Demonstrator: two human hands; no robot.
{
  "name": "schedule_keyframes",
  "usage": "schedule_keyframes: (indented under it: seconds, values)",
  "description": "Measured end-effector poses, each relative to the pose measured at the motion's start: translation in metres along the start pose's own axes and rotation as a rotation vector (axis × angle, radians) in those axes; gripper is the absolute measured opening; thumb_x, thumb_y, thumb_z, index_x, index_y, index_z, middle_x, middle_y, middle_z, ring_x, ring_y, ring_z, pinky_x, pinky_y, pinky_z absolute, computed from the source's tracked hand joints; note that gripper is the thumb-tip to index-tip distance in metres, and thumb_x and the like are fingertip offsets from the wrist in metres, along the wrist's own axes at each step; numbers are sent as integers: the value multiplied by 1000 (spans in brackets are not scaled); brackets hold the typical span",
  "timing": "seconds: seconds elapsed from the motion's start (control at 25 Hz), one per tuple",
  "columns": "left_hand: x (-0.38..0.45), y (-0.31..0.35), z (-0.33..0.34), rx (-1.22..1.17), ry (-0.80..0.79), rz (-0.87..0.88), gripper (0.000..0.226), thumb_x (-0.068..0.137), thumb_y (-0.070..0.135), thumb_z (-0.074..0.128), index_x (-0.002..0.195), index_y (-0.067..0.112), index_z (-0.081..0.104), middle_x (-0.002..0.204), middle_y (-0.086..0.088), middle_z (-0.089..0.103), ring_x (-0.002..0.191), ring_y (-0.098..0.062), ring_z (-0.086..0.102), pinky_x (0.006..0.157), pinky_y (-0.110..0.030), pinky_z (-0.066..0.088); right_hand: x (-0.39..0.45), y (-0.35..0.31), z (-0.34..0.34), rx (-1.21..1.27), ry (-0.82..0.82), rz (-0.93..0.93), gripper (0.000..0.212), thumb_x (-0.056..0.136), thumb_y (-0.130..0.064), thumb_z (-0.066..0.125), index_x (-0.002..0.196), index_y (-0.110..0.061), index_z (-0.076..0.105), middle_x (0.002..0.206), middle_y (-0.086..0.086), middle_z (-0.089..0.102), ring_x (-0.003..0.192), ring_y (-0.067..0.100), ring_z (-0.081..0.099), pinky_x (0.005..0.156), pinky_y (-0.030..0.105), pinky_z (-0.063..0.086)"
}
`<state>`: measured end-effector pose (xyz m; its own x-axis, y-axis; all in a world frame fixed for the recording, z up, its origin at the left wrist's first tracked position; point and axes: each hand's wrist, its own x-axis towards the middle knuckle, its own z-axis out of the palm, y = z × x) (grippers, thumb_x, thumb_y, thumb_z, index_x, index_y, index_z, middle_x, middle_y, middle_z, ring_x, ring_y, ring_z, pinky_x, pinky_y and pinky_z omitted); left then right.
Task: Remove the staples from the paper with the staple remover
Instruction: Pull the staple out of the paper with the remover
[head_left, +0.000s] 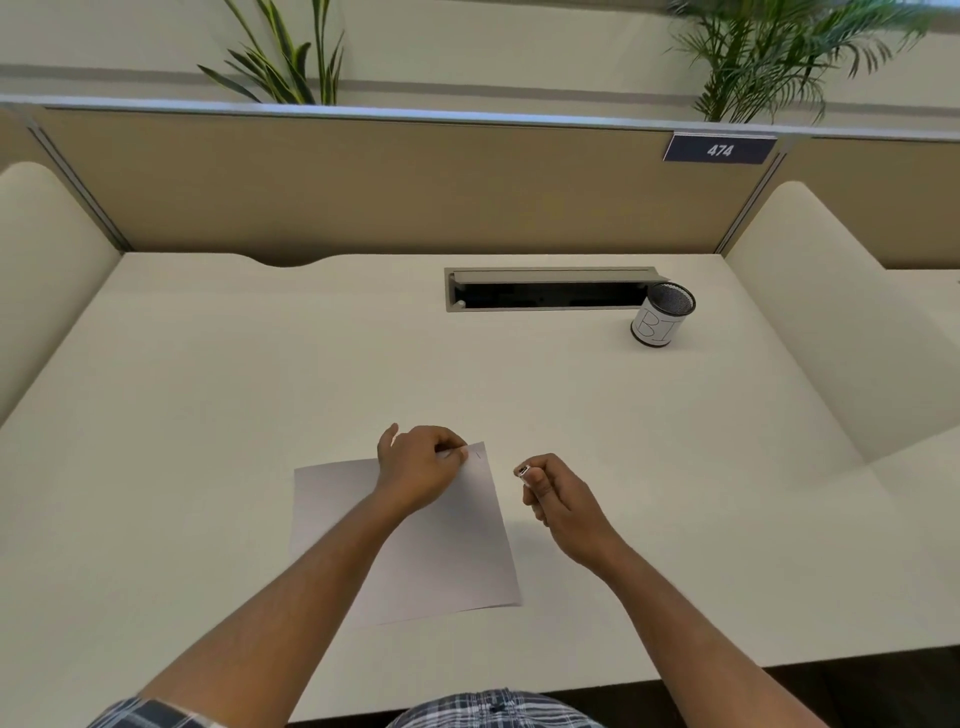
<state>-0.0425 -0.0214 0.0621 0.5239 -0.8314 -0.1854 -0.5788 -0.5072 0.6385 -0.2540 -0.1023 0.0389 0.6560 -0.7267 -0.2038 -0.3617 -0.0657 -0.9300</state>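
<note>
one staple remover (523, 472), tip seemingly toward paper (415, 561).

Your white paper (441, 545) lies flat on the desk, turned slightly, with one thin staple (478, 455) showing near its far right corner. Your staple remover (523, 472), small and silver-tipped, sits just right of that corner, off the sheet.

Matt white paper (415, 545), smooth matt cream desk (260, 364), black mesh cup (663, 315), shiny metal staple remover (523, 472)
</note>
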Motion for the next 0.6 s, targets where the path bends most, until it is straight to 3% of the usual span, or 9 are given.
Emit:
schedule_keyframes:
  seconds: [0.16,0.32,0.6]
  values:
    - [-4,7,1,0,-2,3,18,96,33,54,91,31,72,99,17,73,104,-5,63,123,-45,0,5,-11,2,-144,-74,-33,17,107,-33,45,113,-20,54,91,-9,64,79,-3,55,78,23,42]
    - [-10,15,2,1,7,46,20,97,32,52,95,30,72,101,16,73,105,-5,63,123,-46,-2,8,-19,0,-305,-125,-105,13,106,-29,46,111,-20,54,99,-9,64,85,4,57,78,26,47]
    - [-21,26,2,20,10,107,19,101,32,49,100,29,68,98,13,72,103,-7,64,120,-41,-1,10,-11,-8,-460,24,-226,14,100,-23,59,113,-25,63,110,-13,69,101,13,67,85,36,55]
